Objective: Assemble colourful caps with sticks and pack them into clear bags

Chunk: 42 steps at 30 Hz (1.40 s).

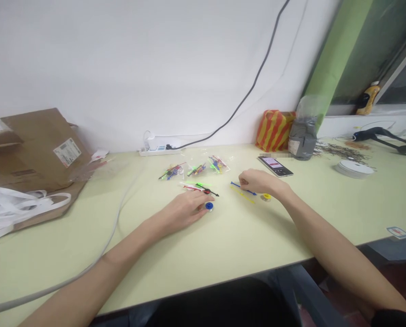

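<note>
My left hand [184,210] rests on the pale green table [223,245], fingers curled, its fingertips beside a small blue round piece [209,206] and a black pointed stick with a red middle [208,190]. White, red and green thin sticks [191,185] lie just beyond it. My right hand [257,181] is closed in a pinch on a thin blue stick [244,188]. A yellow stick [243,195] lies under it and a small yellow round piece [266,197] sits by the wrist.
Three clear bags of coloured sticks [196,170] lie further back. A phone [275,165], a striped red-yellow bag [274,129], a grey pouch [303,138], a white tape roll [354,168], a power strip [158,147] and a cardboard box [36,154] ring the table.
</note>
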{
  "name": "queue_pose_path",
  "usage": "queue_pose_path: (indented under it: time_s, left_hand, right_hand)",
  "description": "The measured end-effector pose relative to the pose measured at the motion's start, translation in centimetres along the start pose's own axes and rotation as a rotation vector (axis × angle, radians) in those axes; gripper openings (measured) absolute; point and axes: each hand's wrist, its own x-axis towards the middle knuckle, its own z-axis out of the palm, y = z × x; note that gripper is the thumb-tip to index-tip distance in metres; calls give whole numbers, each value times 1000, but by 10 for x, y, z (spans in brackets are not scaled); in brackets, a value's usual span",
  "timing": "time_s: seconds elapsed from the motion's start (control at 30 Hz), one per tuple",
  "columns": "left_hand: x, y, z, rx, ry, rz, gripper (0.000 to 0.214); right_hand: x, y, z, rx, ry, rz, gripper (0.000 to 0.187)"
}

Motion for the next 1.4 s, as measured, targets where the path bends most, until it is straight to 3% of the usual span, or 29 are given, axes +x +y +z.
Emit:
queue_pose_path:
  time_s: [0.13,0.27,0.37,0.47,0.57,0.73,1.0,1.23,1.4]
  left_hand:
    - [0,-3,3,12,0,62,20]
    - [-1,-4,4,23,4,22,17]
    - [-1,0,2,52,31,-60,30]
    - [-1,2,-2,89,158,-139,49]
    - [-2,-2,-6,139,251,-160,57]
    - [-2,-10,-8,232,182,-78,23]
    - [-2,-10,-11,277,6,-23,26]
    - [-5,-16,-16,322,-11,-75,32]
    - [-6,-12,-17,189,10,-49,25]
  right_hand:
    - [-1,-5,0,-65,122,14,16]
    - [-3,-12,-3,-54,205,33,20]
    - [-4,-22,-5,101,352,17,21]
    - [-4,-37,0,387,475,-110,15]
    - [-4,-55,9,592,407,-336,15]
    - [-5,-77,26,717,250,-532,22]
    - [-5,-77,27,897,122,-537,33]
    - [0,-72,28,896,90,-440,35]
    - [2,-68,29,877,36,-490,33]
